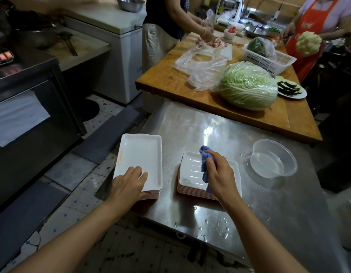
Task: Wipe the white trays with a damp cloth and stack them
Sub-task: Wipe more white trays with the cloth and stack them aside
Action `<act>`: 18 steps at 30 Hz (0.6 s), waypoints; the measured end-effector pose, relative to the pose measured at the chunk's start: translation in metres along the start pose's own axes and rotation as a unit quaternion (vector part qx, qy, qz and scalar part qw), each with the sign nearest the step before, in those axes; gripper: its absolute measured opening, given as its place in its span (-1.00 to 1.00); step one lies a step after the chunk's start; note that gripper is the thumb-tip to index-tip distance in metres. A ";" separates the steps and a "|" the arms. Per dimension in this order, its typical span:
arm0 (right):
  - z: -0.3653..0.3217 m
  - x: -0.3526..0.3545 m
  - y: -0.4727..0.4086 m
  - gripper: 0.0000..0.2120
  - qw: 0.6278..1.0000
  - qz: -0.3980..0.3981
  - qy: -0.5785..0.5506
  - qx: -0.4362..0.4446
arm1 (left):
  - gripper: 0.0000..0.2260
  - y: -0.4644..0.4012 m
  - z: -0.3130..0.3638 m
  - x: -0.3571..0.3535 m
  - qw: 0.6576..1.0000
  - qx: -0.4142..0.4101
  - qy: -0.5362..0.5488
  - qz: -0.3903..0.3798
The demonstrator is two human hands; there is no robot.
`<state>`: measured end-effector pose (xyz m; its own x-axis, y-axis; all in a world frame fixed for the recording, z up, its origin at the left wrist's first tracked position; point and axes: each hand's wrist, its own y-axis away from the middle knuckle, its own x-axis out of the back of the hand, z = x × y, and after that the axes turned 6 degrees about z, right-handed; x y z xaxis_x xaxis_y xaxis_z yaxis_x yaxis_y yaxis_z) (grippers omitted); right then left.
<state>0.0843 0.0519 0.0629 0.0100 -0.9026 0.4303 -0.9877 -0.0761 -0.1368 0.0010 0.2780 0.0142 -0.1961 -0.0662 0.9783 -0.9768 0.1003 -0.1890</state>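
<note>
Blue cloth (205, 166) clenched in right hand (220, 174) over right tray stack (190, 174); left hand (129, 184) lies flat, fingers straight, on left stack (141, 152) just beside, long axes pointing away.

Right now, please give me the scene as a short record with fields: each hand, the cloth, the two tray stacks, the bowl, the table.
left hand: rests on the top tray of the left stack, near corner
right hand: grips the blue cloth
blue cloth: on the top tray of the right stack
left stack: white trays, at the table's left edge
right stack: white trays, beside the left stack, apart
clear bowl: holds water, right of the stacks
steel table: wet, water drops near the front edge
</note>
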 end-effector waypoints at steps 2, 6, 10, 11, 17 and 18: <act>0.003 0.000 -0.002 -0.77 1.000 -0.005 0.004 -0.003 | -0.43 -0.001 -0.001 -0.001 1.000 0.006 0.002 -0.014; 0.007 0.006 -0.004 -0.75 1.000 -0.002 0.000 -0.010 | -0.39 -0.005 0.001 -0.005 0.996 0.056 -0.004 -0.071; 0.017 0.018 -0.008 -0.76 1.000 0.015 0.010 -0.011 | -0.44 -0.020 0.024 -0.001 0.994 0.095 0.036 -0.039; 0.021 0.022 -0.009 -0.75 1.000 0.017 0.009 -0.016 | -0.49 -0.026 0.034 0.000 0.993 0.096 0.071 -0.010; 0.037 0.058 -0.011 -0.71 0.999 0.040 0.006 -0.025 | -0.64 -0.083 0.087 -0.022 0.954 0.200 0.216 -0.058; 0.040 0.064 -0.010 -0.69 0.999 0.049 0.011 -0.022 | -0.64 -0.091 0.090 -0.028 0.948 0.216 0.219 -0.079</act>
<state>0.1015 -0.0223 0.0566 -0.0899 -0.8956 0.4357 -0.9896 0.0310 -0.1405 0.0877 0.1813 -0.0039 -0.0817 0.3821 0.9205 -0.9537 -0.2982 0.0392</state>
